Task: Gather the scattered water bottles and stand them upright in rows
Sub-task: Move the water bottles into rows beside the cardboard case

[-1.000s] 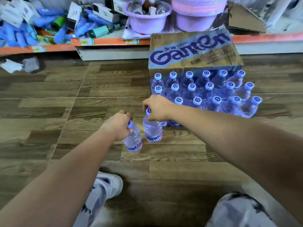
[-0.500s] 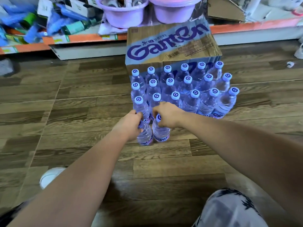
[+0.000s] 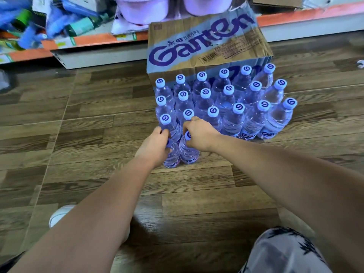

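Both hands have brought their bottles forward since a second ago, and the pair now sits against the near-left corner of the standing block. The left hand (image 3: 155, 146) grips the neck of the left bottle (image 3: 173, 159), fingers curled round it at the cap. The right hand (image 3: 201, 134) holds the cap end of the right bottle (image 3: 190, 154) the same way. The two bottles touch each other and appear to rest on the floor (image 3: 98, 134). They begin a fourth row in front of three rows of six upright bottles (image 3: 234, 120), which back onto the Ganten carton (image 3: 206, 42).

To finish this step well, I judge each bottle should sit flat on its base, snug to the one behind, before the fingers loosen. Lifting each hand straight up should keep the knuckles off the caps just beyond. A sideways pull could topple the neighbours.

The new row has open floor to its right, along the block's front, seemingly enough for four more. Floor also lies open to the left and toward the person, where a white shoe (image 3: 59, 214) and a patterned knee (image 3: 283, 253) sit near the bottom edge. At its far edge the floor meets a shelf base (image 3: 102, 58), well apart from the work.
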### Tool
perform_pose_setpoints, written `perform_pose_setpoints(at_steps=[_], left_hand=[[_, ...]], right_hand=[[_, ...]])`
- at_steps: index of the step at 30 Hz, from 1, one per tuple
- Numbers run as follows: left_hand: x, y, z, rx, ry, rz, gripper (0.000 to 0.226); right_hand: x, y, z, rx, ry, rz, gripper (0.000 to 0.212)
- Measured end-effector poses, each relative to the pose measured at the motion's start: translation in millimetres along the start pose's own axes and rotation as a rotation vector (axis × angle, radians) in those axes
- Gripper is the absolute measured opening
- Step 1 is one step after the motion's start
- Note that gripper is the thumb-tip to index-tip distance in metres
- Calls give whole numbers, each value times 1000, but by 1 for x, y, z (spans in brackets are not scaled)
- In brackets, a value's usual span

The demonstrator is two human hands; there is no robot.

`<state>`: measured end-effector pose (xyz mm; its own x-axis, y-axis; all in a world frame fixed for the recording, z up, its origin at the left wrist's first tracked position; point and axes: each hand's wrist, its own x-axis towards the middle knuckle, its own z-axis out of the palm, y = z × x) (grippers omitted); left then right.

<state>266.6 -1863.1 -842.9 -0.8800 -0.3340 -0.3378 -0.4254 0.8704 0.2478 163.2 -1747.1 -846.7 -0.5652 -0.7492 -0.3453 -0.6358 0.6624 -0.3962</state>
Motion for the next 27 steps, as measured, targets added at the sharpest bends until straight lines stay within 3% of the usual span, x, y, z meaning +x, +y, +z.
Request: perform_pose_setpoints(at_steps=[12,27], left_hand=[[2,-15,-5,-163,-2,-57,42],[1,-16,-4,-116,-3,29,35]], right_hand=[[2,-3,4,-56,-31,-18,28],[4,0,7,7,12,-2,24]])
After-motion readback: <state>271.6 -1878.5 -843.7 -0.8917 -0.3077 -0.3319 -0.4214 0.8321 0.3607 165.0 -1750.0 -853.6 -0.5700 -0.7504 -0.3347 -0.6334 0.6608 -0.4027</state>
